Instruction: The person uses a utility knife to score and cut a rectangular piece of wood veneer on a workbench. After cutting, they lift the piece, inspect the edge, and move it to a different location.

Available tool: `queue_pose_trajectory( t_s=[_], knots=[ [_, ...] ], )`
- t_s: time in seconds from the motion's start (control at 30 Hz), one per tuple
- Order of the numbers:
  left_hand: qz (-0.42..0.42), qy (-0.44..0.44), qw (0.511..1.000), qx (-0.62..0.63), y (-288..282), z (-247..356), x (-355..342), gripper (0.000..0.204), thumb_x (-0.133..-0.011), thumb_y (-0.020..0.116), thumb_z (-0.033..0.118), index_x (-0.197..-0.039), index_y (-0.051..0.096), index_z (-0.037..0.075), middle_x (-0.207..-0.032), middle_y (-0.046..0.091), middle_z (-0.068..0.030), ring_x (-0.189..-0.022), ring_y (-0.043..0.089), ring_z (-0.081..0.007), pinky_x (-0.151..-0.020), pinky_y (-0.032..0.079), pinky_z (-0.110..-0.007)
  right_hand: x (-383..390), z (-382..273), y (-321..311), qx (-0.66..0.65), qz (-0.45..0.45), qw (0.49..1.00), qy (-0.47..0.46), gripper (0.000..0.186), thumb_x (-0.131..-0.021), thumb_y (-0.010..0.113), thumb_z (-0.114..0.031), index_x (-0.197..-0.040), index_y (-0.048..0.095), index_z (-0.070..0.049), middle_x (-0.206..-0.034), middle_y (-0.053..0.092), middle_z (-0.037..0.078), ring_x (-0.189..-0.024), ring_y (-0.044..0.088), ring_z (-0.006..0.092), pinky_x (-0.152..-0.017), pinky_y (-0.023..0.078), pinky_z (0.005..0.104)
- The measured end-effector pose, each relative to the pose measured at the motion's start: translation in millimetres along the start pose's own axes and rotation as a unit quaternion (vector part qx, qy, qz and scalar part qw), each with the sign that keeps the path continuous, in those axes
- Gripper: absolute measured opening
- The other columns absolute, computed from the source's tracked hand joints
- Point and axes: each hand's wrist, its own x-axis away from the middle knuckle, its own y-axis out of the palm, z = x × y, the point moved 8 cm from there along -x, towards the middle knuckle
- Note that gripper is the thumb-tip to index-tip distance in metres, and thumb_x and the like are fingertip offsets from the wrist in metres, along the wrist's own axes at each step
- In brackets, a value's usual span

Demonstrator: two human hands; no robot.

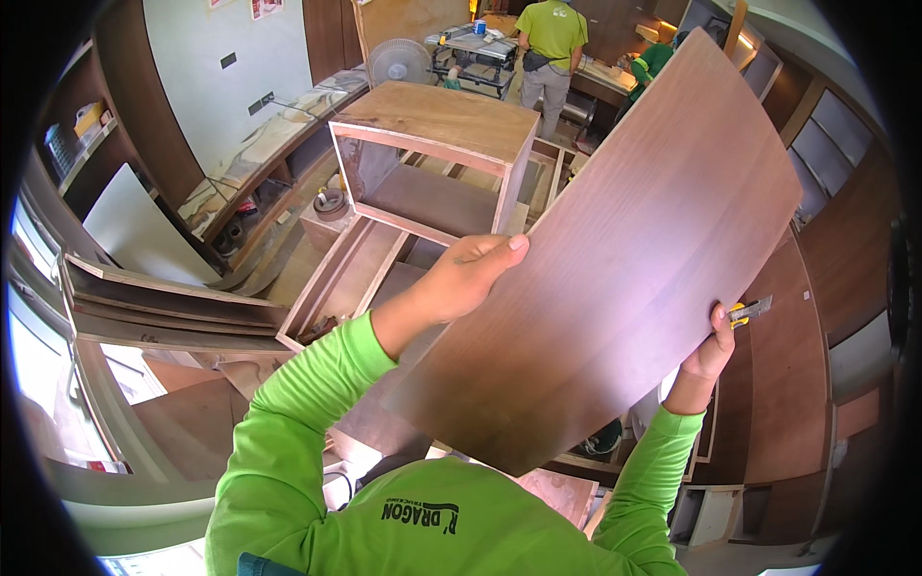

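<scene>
A large brown wood-veneer panel (615, 259) is raised in front of me, tilted, its upper end pointing to the far right. My left hand (471, 276) grips its left edge, thumb on the face and fingers hidden behind. At the right edge, my right hand (711, 346) supports the panel and also has a yellow utility knife (751, 312) in it, blade end pointing right. Most of the right fingers are behind the panel. Beyond my left hand stands an open-fronted wooden cabinet box (442, 110) on a low wooden frame (331, 278).
A roll of edge-banding tape (330, 203) rests beside the box. Farther back are a fan (399, 62), a work table (477, 43) and a person in a green shirt (552, 43). Another person (653, 62) bends at the right. Curved wooden pieces (173, 307) lie left.
</scene>
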Motion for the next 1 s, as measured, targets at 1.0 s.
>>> queue_pose_trajectory(
  t_s=[1.0],
  knots=[
    [0.046,-0.088,0.993,0.063,1.8,-33.2,13.2,0.051,-0.105,0.042,0.048,-0.107,0.064,0.001,-0.102,0.064,-0.001,-0.093,0.055,-0.0092,-0.085,0.047,-0.029,14.7,-6.9,11.4,0.08,0.005,0.997,-0.015,0.044,-0.08,0.072,-0.015,-0.118,0.059,0.005,-0.109,0.066,0.012,-0.101,0.064,0.0252,-0.094,0.051,0.0384]
  ],
)
